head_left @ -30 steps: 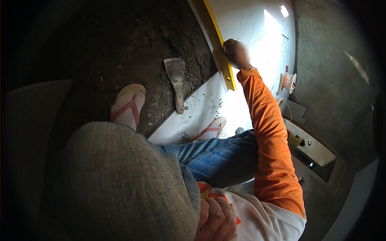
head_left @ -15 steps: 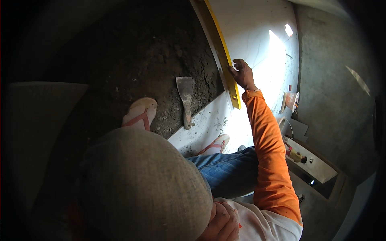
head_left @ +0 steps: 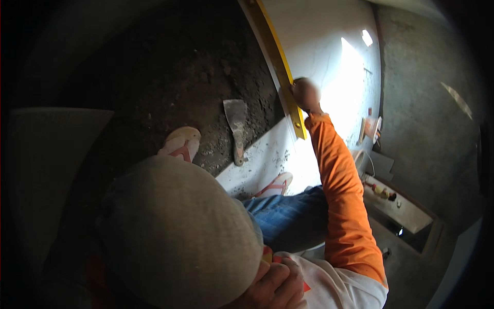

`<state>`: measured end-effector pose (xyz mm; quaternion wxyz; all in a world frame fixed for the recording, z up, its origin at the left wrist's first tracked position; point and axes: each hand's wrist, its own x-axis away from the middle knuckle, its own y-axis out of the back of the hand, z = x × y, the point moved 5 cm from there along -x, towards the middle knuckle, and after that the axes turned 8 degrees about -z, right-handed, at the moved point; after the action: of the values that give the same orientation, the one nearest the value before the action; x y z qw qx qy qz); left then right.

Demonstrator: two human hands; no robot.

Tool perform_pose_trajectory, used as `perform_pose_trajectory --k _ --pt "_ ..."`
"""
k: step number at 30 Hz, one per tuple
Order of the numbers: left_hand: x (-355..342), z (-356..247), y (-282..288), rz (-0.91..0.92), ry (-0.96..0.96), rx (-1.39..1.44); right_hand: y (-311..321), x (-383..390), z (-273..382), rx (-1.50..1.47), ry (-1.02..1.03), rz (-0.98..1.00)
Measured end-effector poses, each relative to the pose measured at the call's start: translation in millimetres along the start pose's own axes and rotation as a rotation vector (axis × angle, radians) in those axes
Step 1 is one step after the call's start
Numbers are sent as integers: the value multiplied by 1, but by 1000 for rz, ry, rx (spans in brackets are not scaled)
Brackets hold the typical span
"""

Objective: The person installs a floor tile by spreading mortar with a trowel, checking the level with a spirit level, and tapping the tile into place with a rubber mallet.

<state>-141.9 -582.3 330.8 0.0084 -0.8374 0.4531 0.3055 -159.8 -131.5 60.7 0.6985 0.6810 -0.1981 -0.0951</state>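
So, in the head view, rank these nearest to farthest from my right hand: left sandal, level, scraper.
From your right hand:
1. Level: right beside it, on its left.
2. Scraper: lower left in the picture.
3. Left sandal: farther left, past the scraper.

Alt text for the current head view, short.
A blurred right hand in an orange sleeve is at a yellow spirit level along a white tile edge. A dirty putty knife lies on dark, crumbly ground, near a flip-flopped foot.
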Motion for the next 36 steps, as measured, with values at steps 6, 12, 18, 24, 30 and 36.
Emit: perform_pose_trajectory --k 6,12,18,24,30,36 --pt "1 -6 -9 54 -10 76 16 -13 0 -64 -15 -18" --pt "2 7 2 114 31 109 63 -8 -52 -61 -175 -71" --pt "-14 32 17 247 122 194 121 68 -152 145 -368 61" --pt "-59 74 1 659 203 286 130 257 -243 138 -660 227" --pt "-88 130 -28 682 712 -58 96 542 -109 -149 -1194 237" --pt "-109 151 -91 865 475 -223 110 708 41 -443 -1430 380"
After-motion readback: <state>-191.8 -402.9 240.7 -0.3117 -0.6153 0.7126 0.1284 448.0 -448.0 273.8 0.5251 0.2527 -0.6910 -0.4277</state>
